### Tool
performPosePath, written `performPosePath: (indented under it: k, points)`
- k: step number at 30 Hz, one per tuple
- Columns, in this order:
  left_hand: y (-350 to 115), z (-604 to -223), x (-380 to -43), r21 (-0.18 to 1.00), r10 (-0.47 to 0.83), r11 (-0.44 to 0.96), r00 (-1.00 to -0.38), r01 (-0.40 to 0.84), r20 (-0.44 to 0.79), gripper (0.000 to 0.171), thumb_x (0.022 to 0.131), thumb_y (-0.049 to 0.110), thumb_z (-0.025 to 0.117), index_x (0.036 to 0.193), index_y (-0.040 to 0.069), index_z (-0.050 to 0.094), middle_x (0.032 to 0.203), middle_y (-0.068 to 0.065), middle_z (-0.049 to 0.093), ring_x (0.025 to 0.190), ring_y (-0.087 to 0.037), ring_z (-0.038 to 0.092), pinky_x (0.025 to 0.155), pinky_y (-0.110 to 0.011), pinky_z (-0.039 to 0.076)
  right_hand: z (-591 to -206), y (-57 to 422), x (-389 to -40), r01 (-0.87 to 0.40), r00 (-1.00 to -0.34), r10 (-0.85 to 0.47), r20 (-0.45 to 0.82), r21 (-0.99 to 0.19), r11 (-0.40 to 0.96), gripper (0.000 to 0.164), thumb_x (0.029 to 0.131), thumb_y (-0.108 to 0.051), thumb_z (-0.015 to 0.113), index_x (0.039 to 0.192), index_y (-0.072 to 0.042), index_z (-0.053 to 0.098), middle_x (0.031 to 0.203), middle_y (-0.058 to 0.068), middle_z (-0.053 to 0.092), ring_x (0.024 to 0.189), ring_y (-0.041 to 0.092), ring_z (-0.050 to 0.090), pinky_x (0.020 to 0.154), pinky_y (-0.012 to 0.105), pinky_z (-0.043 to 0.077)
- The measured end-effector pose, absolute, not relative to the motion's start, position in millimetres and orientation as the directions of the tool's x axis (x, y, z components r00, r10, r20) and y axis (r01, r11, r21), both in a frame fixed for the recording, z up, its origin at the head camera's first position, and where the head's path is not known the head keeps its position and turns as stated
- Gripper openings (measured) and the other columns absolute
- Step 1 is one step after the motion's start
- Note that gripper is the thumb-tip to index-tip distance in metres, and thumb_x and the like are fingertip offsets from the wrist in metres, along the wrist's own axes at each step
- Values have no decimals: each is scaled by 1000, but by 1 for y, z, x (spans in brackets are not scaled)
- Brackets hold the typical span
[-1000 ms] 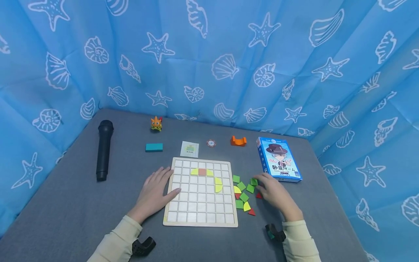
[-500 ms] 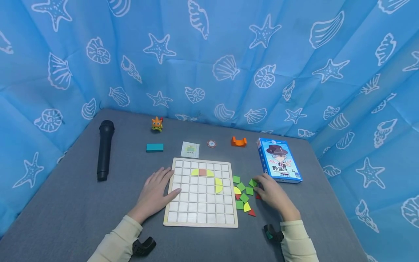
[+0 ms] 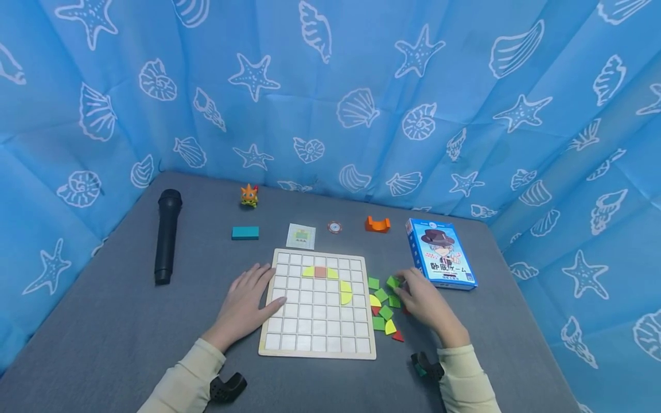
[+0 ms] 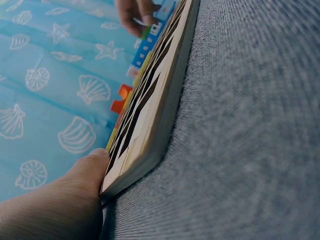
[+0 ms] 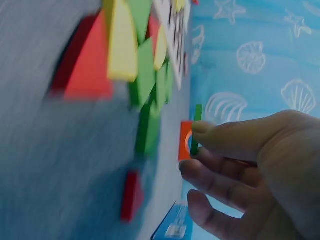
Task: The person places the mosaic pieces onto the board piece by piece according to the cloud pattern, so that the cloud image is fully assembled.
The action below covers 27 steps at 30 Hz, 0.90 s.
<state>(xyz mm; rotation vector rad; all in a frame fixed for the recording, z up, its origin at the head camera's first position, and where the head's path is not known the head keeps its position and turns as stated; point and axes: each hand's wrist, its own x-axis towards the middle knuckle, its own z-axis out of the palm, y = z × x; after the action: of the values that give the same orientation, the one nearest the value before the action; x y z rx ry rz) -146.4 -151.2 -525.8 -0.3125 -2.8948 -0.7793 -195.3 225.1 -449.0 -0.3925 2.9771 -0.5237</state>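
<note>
On the blue rectangular cardboard box [image 3: 442, 249], at right — large black characters [image 3: 447, 267] "卧底ゲーム"; smaller lettering [image 3: 450, 275] is illegible.

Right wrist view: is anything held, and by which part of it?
The right hand pinches a green square tile at the edge nearest the palm.

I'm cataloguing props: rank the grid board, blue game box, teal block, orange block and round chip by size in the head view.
Grid board
Blue game box
Teal block and orange block: too alike to rank
Round chip
</note>
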Motion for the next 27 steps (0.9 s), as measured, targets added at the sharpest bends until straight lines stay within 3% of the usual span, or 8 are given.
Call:
performPosePath:
  k: [10, 27]
  points:
    - [-151, -528, -148, 479, 174, 846, -970, 235, 169, 75, 91, 60, 51, 148, 14, 37, 152, -9, 36, 144, -31, 24, 113, -56, 20, -443, 187, -192, -386, -918, -389, 70, -368, 846, 19, 88, -10, 69, 107, -8, 64, 104, 5, 61, 85, 15, 58, 70, 28, 53]
    - [-153, -527, -146, 483, 177, 842, -968, 242, 176, 74, 91, 58, 52, 148, 14, 38, 152, -9, 36, 144, -31, 24, 114, -55, 19, -453, 141, -196, -475, -870, -490, 60, -369, 799, 16, 87, -17, 71, 103, -18, 67, 108, -6, 63, 89, 10, 58, 81, 31, 53]
